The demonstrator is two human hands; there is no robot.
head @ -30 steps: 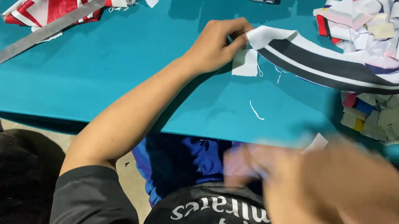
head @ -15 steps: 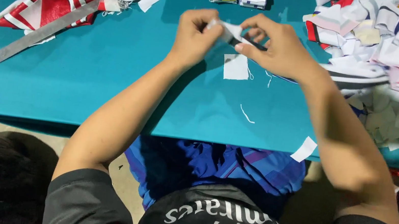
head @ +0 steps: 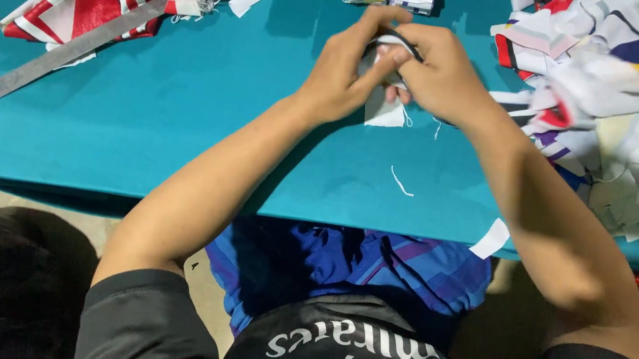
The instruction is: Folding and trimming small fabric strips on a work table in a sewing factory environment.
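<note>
**Both hands closed on a small cloth piece**

Left hand [head: 346, 68] and right hand [head: 440, 76] pressed together over the teal table [head: 178, 128], pinching a white cloth piece [head: 383, 101] with a dark stripe. Mostly hidden by fingers; shape hard to tell. Just below it, a loose thread [head: 401, 182]. Far left of it, a metal ruler [head: 47, 61]. To its right, a heap of scraps [head: 633, 106], cut off at the edge.

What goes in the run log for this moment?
left hand: grip on fabric strip | right hand: grip on same strip | white scrap below | teal table
</note>
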